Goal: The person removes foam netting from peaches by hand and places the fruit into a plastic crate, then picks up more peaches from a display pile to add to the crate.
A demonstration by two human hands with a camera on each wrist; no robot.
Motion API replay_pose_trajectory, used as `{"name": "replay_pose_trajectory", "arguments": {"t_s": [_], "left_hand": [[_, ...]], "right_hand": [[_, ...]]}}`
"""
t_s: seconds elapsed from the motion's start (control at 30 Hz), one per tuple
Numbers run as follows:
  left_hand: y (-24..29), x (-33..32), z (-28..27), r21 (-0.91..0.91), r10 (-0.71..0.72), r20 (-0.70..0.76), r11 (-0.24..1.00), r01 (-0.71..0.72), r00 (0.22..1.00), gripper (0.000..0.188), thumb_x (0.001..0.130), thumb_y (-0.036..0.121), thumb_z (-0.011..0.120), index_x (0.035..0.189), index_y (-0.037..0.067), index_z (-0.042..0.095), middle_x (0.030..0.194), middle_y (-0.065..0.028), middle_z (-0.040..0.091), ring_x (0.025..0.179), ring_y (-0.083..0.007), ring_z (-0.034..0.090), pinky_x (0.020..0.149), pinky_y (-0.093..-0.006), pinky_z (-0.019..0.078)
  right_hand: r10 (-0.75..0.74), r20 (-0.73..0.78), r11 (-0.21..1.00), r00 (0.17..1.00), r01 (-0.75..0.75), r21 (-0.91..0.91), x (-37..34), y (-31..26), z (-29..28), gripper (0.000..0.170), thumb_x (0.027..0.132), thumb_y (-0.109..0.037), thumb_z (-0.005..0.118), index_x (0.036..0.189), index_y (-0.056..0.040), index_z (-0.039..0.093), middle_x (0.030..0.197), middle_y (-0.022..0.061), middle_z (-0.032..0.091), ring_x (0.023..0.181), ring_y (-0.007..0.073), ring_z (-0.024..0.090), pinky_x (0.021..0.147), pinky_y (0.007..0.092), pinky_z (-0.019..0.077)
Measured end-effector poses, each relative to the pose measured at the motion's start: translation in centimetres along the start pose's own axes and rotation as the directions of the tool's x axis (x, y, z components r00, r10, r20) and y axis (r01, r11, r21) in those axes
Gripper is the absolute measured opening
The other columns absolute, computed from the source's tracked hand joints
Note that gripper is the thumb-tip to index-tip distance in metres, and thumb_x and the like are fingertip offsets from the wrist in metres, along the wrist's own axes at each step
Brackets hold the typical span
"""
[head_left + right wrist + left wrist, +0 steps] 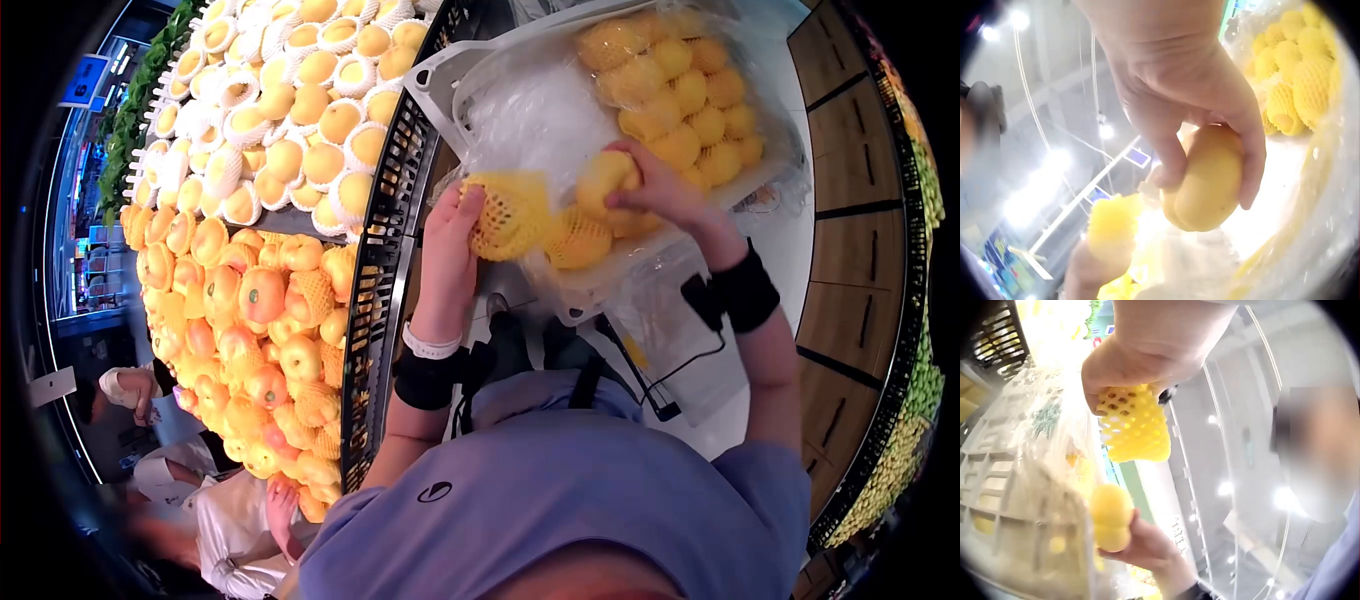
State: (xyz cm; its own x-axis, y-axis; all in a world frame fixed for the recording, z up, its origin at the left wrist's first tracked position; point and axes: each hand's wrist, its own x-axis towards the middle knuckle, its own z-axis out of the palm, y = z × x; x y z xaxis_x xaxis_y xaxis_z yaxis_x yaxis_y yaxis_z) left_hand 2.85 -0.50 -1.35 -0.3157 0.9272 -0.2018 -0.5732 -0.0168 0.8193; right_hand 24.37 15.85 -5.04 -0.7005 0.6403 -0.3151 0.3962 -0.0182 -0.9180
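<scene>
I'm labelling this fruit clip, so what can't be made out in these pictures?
Right wrist view: part of the yellow fruit, hidden by the right hand.
Left wrist view: the upper end of the yellow foam net, covered by the left hand.
Left wrist view: the person's head, blurred.
Head view: writing on the blue screen, too small.

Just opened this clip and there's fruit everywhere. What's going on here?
A person is handling fruit at a white plastic crate beside a shop display. Their right hand grips a bare yellow fruit, while their left hand holds a yellow foam net apart from it. More netted fruit sits in the crate.
</scene>
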Motion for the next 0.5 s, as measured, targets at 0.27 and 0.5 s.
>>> {"name": "replay_pose_trajectory", "arguments": {"t_s": [0.27,0.5], "left_hand": [[0.6,-1.9,-1.6,-0.017,-0.004,0.034,1.000,0.004,0.999,0.027,0.090,0.008,0.052,0.115,-0.001,0.051,0.110,-0.0084,0.060,0.097,-0.0150,0.059,0.085,-0.0277,0.0467],[-0.2,-3.1,-1.4,-0.023,0.050,0.046,0.999,-0.049,0.998,0.028,0.089,0.007,0.054,0.114,-0.002,0.051,0.107,-0.0082,0.061,0.095,-0.0147,0.059,0.084,-0.0272,0.0461]], "right_hand": [[0.169,0.009,0.803,0.986,-0.133,-0.581,10.1,0.3,3.0,0.064,0.067,-0.024,0.076,0.119,-0.0050,0.043,0.106,0.0186,0.057,0.096,0.0322,0.057,0.076,0.0363,0.0497],[-0.305,-0.106,0.671,0.946,0.135,-0.729,7.8,0.7,2.5,0.054,0.070,-0.027,0.073,0.113,-0.0016,0.053,0.104,0.0184,0.060,0.098,0.0324,0.056,0.084,0.0377,0.0453]]}}
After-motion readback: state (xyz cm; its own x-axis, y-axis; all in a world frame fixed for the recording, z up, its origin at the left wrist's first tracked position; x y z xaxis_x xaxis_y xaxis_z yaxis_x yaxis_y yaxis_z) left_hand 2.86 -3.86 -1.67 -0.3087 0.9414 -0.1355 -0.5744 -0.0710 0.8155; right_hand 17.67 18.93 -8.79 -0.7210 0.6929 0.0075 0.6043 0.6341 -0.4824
